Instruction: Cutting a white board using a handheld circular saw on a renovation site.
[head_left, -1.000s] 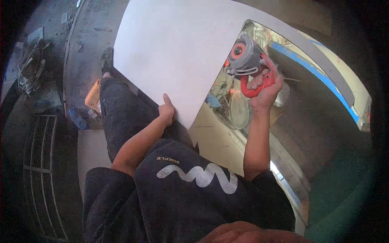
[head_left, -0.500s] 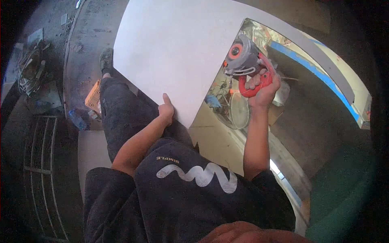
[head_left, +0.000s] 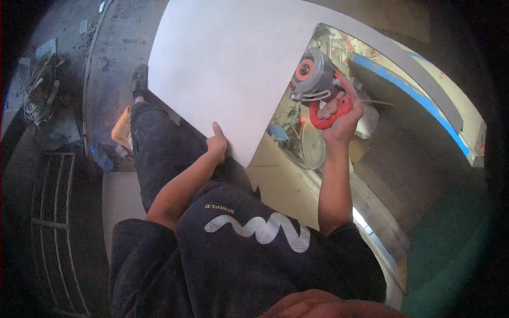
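Observation:
A large white board (head_left: pixel 222 63) stretches away in front of me. My left hand (head_left: pixel 216 144) grips its near left edge, one digit lying on top and the other fingers hidden beneath. At the board's right-hand straight edge is a red and grey circular saw (head_left: pixel 317 74), with a round orange-ringed hub facing up. My right hand (head_left: pixel 344 114) is wrapped round its red handle. The saw's body overlaps the board's edge, but its blade is hidden. Past the saw, a narrow strip of the board (head_left: pixel 424 79) curves off to the right.
Below the saw lie a round pale bucket (head_left: pixel 313 146) and assorted scraps. A blue-edged panel (head_left: pixel 413 93) is at the right. To the left are an orange crate (head_left: pixel 123 127), a blue plastic bottle (head_left: pixel 101 157), a cable coil (head_left: pixel 40 100) and a metal ladder-like frame (head_left: pixel 53 222).
The saw and my right hand have shifted slightly toward me and to the left, along the board's edge. My left hand keeps its place on the board.

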